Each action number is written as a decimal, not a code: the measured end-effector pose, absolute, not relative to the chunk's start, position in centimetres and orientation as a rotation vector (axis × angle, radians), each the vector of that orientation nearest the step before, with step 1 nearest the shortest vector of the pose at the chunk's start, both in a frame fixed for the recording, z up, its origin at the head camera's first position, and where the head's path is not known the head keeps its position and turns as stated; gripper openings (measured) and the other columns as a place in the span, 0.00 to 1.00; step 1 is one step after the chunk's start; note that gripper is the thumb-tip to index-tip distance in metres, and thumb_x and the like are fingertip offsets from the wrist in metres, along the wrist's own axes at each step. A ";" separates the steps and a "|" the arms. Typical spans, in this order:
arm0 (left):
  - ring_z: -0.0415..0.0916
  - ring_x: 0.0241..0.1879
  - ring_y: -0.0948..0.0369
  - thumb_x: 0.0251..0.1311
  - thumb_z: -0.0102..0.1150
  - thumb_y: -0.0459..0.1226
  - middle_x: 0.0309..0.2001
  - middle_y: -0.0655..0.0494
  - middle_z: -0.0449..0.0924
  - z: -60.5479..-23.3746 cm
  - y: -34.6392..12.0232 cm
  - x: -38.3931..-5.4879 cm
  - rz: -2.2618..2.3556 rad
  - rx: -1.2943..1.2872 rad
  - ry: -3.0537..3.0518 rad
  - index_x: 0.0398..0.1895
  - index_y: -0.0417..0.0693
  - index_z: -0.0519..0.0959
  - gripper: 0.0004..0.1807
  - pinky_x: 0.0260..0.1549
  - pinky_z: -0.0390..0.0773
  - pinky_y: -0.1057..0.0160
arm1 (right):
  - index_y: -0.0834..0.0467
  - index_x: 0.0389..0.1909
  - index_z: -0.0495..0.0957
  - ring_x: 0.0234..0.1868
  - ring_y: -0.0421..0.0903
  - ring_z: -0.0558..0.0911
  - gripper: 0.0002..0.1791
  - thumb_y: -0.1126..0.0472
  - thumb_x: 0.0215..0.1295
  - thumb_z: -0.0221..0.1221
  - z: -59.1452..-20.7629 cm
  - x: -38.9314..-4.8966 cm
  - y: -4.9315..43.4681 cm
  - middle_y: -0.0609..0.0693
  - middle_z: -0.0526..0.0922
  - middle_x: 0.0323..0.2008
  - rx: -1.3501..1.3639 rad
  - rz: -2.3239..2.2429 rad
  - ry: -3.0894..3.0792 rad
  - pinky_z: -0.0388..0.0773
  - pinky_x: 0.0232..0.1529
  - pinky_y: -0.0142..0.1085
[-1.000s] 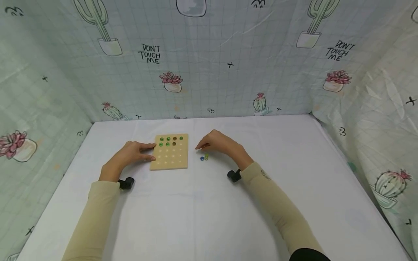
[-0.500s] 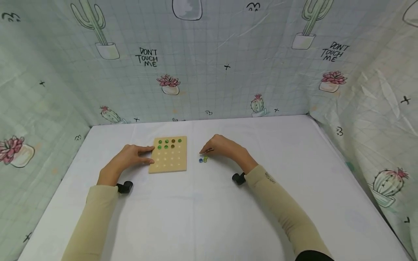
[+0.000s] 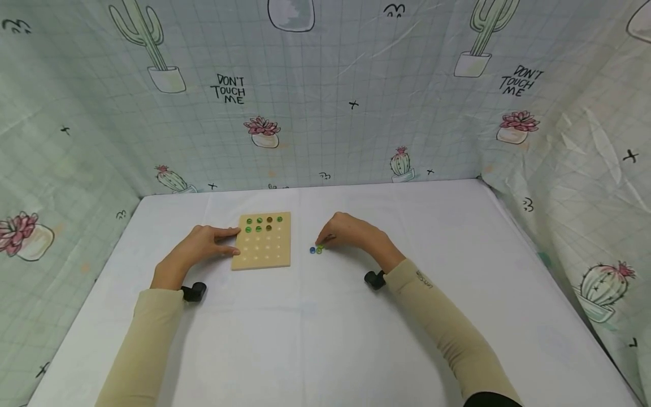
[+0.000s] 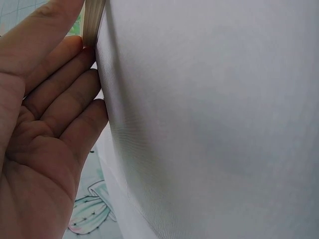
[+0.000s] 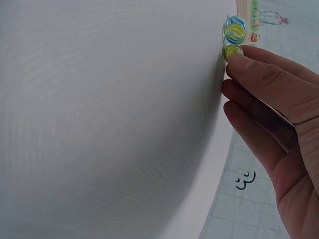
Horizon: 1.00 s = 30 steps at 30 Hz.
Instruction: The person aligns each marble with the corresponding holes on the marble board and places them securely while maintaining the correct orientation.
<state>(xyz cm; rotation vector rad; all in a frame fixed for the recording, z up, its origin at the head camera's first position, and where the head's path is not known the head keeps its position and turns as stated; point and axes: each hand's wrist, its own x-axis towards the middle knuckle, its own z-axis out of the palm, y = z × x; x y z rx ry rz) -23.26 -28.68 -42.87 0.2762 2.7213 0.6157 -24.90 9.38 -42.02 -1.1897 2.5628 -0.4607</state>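
Note:
My right hand (image 3: 348, 230) pinches a yellow-green marble (image 5: 233, 52) between thumb and index finger, low at the white tabletop. Right beside it lie a yellow-green swirled marble (image 5: 234, 34) and a blue marble (image 3: 312, 250). To the left is a flat, square wooden board (image 3: 261, 257) with rows of shallow hollows. Several green marbles (image 3: 259, 221) and two brown ones (image 3: 269, 220) fill hollows in its two far rows. Against the board's left edge rest the thumb and fingertips of my left hand (image 3: 200, 249), its fingers extended in the left wrist view (image 4: 55, 109).
A white cloth (image 3: 305, 339) covers the table. Behind and at both sides hangs a curtain (image 3: 325, 85) printed with cacti. Each wrist wears a small black camera, such as the one on the left wrist (image 3: 194, 291).
My right hand has moved slightly right and nearer, its fingertips coming down to the yellow-green marble. The left hand stays at the board's edge. The head view has tilted a little.

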 end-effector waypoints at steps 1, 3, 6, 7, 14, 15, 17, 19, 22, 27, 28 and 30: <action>0.57 0.73 0.36 0.53 0.72 0.59 0.72 0.36 0.65 -42.9 -28.7 -23.3 0.620 0.275 2.722 0.73 0.53 0.71 0.45 0.68 0.61 0.33 | 0.56 0.46 0.90 0.48 0.39 0.87 0.11 0.65 0.63 0.70 -42.0 -24.9 9.3 0.47 0.90 0.46 -1.186 -0.457 2.563 0.82 0.49 0.26; 0.57 0.73 0.36 0.53 0.72 0.59 0.72 0.36 0.65 -42.9 -28.7 -23.3 0.626 0.279 2.722 0.73 0.52 0.70 0.46 0.68 0.60 0.33 | 0.56 0.47 0.90 0.48 0.40 0.87 0.11 0.65 0.63 0.70 -42.0 -24.8 9.3 0.47 0.90 0.46 -1.180 -0.439 2.567 0.82 0.50 0.26; 0.57 0.74 0.36 0.52 0.72 0.61 0.72 0.37 0.65 -43.0 -28.7 -23.3 0.633 0.270 2.720 0.73 0.54 0.70 0.46 0.69 0.60 0.33 | 0.56 0.47 0.90 0.49 0.40 0.87 0.12 0.64 0.63 0.70 -41.9 -24.7 9.1 0.47 0.90 0.47 -1.179 -0.404 2.577 0.82 0.50 0.26; 0.56 0.74 0.36 0.52 0.72 0.61 0.72 0.37 0.65 -43.0 -28.7 -23.3 0.635 0.268 2.718 0.73 0.54 0.70 0.47 0.69 0.59 0.33 | 0.56 0.47 0.90 0.49 0.40 0.87 0.11 0.64 0.63 0.70 -42.0 -24.7 9.0 0.47 0.90 0.47 -1.183 -0.397 2.579 0.82 0.50 0.26; 0.56 0.74 0.37 0.51 0.72 0.62 0.72 0.38 0.64 -43.1 -28.8 -23.4 0.633 0.254 2.712 0.74 0.54 0.70 0.48 0.69 0.59 0.33 | 0.57 0.46 0.90 0.48 0.40 0.87 0.10 0.64 0.63 0.70 -42.1 -24.7 9.0 0.47 0.90 0.45 -1.235 -0.384 2.608 0.82 0.50 0.27; 0.56 0.74 0.36 0.50 0.72 0.62 0.72 0.38 0.65 -43.0 -28.8 -23.4 0.632 0.258 2.715 0.73 0.54 0.70 0.48 0.69 0.59 0.32 | 0.57 0.45 0.90 0.48 0.40 0.87 0.10 0.63 0.63 0.70 -42.1 -24.7 9.0 0.47 0.90 0.45 -1.240 -0.387 2.613 0.82 0.50 0.27; 0.57 0.73 0.37 0.50 0.72 0.63 0.72 0.38 0.65 -43.0 -28.8 -23.4 0.636 0.259 2.719 0.73 0.55 0.70 0.48 0.69 0.60 0.33 | 0.57 0.45 0.90 0.48 0.40 0.87 0.10 0.63 0.63 0.70 -42.0 -24.7 9.1 0.48 0.90 0.45 -1.252 -0.401 2.622 0.82 0.50 0.27; 0.56 0.73 0.36 0.49 0.71 0.63 0.72 0.38 0.65 -43.1 -28.8 -23.4 0.636 0.258 2.721 0.73 0.55 0.70 0.48 0.68 0.61 0.33 | 0.58 0.45 0.90 0.48 0.41 0.88 0.11 0.63 0.62 0.71 -41.9 -24.6 9.2 0.48 0.90 0.45 -1.254 -0.418 2.626 0.82 0.51 0.27; 0.55 0.73 0.35 0.49 0.71 0.63 0.72 0.39 0.65 -43.1 -28.8 -23.4 0.634 0.253 2.721 0.73 0.55 0.70 0.48 0.68 0.61 0.32 | 0.57 0.46 0.90 0.48 0.40 0.88 0.11 0.63 0.62 0.71 -41.8 -24.6 9.4 0.48 0.90 0.45 -1.249 -0.435 2.630 0.82 0.51 0.27; 0.55 0.73 0.35 0.50 0.71 0.64 0.72 0.39 0.65 -43.0 -28.8 -23.4 0.633 0.260 2.716 0.74 0.55 0.70 0.48 0.68 0.61 0.32 | 0.57 0.46 0.90 0.48 0.40 0.88 0.12 0.62 0.62 0.71 -41.5 -24.6 9.6 0.48 0.90 0.45 -1.265 -0.432 2.639 0.82 0.51 0.27; 0.55 0.73 0.35 0.50 0.71 0.64 0.72 0.39 0.65 -43.1 -28.8 -23.4 0.634 0.261 2.715 0.74 0.55 0.70 0.49 0.68 0.61 0.32 | 0.57 0.46 0.90 0.47 0.40 0.88 0.12 0.62 0.62 0.71 -41.5 -24.7 9.6 0.48 0.90 0.45 -1.269 -0.436 2.640 0.82 0.51 0.27; 0.55 0.74 0.36 0.50 0.71 0.63 0.72 0.39 0.65 -43.1 -28.8 -23.4 0.639 0.264 2.715 0.73 0.55 0.70 0.48 0.68 0.61 0.33 | 0.57 0.47 0.90 0.47 0.39 0.87 0.12 0.61 0.62 0.71 -41.5 -24.7 9.7 0.47 0.90 0.45 -1.271 -0.444 2.639 0.82 0.51 0.27</action>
